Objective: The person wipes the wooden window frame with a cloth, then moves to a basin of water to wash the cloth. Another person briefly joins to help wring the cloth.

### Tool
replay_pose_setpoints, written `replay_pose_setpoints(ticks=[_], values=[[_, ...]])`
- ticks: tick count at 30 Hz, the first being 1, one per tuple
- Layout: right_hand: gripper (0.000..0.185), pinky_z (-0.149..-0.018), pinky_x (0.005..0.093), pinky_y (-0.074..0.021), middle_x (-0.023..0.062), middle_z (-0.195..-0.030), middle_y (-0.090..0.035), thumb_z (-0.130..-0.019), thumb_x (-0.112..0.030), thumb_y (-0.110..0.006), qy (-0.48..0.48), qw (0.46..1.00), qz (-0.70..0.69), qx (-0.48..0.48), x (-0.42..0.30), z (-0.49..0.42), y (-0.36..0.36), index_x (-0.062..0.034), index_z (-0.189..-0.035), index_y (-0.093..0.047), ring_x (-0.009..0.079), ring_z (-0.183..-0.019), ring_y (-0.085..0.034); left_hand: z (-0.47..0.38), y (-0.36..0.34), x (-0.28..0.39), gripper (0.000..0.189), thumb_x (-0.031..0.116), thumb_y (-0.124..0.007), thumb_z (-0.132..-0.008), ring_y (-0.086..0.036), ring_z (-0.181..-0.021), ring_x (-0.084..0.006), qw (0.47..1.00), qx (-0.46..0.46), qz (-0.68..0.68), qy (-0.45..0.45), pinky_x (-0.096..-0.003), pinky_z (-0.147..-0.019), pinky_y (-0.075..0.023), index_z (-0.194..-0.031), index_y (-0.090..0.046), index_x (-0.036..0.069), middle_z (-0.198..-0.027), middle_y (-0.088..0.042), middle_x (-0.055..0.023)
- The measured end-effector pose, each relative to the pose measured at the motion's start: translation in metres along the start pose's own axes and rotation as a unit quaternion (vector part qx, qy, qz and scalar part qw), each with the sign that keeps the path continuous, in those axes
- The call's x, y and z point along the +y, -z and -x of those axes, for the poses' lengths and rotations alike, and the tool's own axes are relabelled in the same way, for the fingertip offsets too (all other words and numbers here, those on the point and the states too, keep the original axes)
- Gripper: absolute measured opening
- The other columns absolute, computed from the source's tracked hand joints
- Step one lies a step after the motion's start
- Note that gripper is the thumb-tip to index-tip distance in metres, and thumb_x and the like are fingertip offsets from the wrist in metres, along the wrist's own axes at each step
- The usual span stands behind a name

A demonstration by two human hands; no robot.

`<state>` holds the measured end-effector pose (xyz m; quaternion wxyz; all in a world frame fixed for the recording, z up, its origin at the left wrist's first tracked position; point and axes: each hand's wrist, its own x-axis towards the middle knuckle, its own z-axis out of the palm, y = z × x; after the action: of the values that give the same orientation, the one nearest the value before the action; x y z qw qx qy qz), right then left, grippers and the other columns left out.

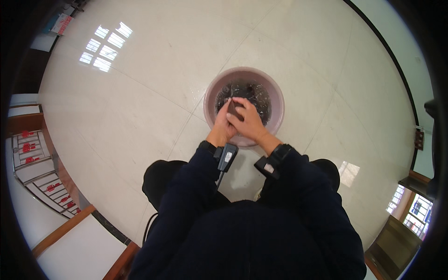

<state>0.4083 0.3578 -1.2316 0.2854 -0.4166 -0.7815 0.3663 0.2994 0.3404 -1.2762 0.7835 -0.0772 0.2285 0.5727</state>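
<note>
A round pink plastic basin (279, 101) stands on the floor in front of me. Dark wet material, probably cloth, lies in it among water and bubbles (264, 99). Over the near half of the basin, my left hand (223, 121) and my right hand (250, 121) come together around a dark brown piece (232, 109), which looks like wet fabric. My left fingers hold its left side, while my right thumb and fingers press on it from the right. My palms hide much of the piece.
Pale glossy floor tiles (168, 87) surround the basin, with wet spots to its left. My knees flank the near side. A dark device (228, 157) is strapped to my left wrist, another (267, 167) to my right. A metal railing (33, 148) with red ornaments runs at far left.
</note>
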Motion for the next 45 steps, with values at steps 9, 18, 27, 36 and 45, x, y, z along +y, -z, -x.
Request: replay_pose_setpoints(ticks=[9, 18, 27, 36, 45], values=[[0.022, -0.079, 0.0455, -0.0421, 0.0219, -0.094, -0.057, -0.082, -0.018, -0.058, 0.154, 0.978, 0.033, 0.138, 0.015, -0.012, -0.018, 0.0028, -0.088, -0.058, 0.0387, -0.087, -0.053, 0.012, -0.002, -0.006, 0.046, 0.043, -0.055, -0.086, -0.046, -0.119, -0.0249, 0.992, 0.085, -0.072, 0.058, -0.0373, -0.101, -0.0354, -0.117, -0.055, 0.010, -0.125, -0.053, -0.0084], [0.029, -0.057, 0.0438, -0.0424, 0.0238, -0.064, -0.054, -0.083, -0.018, -0.056, -0.045, 0.986, -0.070, 0.146, 0.017, -0.030, -0.020, 0.0066, -0.067, -0.053, 0.0380, -0.059, -0.054, 0.008, -0.031, 0.000, 0.053, 0.048, -0.041, -0.091, -0.043, -0.121, -0.0241, 0.882, 0.312, -0.350, 0.044, -0.0447, -0.098, -0.0329, -0.130, -0.051, 0.013, -0.134, -0.047, -0.0085], [0.035, -0.054, 0.0415, -0.0404, 0.0217, -0.058, -0.052, -0.083, -0.023, -0.057, -0.088, 0.989, -0.095, 0.075, 0.024, -0.021, -0.033, 0.0075, -0.066, -0.054, 0.0273, -0.053, -0.052, 0.011, 0.035, -0.005, 0.046, 0.037, -0.047, -0.089, -0.054, -0.105, -0.0267, 0.645, 0.130, -0.748, -0.080, -0.0398, -0.087, -0.0423, -0.114, -0.057, 0.000, -0.110, -0.059, -0.0175], [0.042, -0.062, 0.0454, -0.0415, 0.0269, -0.069, -0.056, -0.087, -0.031, -0.058, -0.125, 0.991, 0.006, 0.042, 0.087, -0.041, -0.020, 0.0085, -0.074, -0.056, 0.0352, -0.064, -0.058, 0.009, 0.034, -0.009, 0.054, 0.045, -0.042, -0.094, -0.051, -0.116, -0.0309, 0.846, 0.329, -0.409, -0.096, -0.0349, -0.094, -0.0403, -0.131, -0.047, 0.005, -0.125, -0.054, -0.0187], [0.039, -0.071, 0.0477, -0.0436, 0.0294, -0.081, -0.058, -0.088, -0.028, -0.055, -0.195, 0.966, 0.138, 0.098, 0.136, -0.047, 0.014, 0.0099, -0.079, -0.057, 0.0448, -0.080, -0.057, 0.017, 0.052, -0.015, 0.044, 0.042, -0.043, -0.093, -0.042, -0.121, -0.0444, 0.615, 0.318, -0.694, -0.196, -0.0429, -0.102, -0.0357, -0.123, -0.058, 0.013, -0.124, -0.055, -0.0222]])
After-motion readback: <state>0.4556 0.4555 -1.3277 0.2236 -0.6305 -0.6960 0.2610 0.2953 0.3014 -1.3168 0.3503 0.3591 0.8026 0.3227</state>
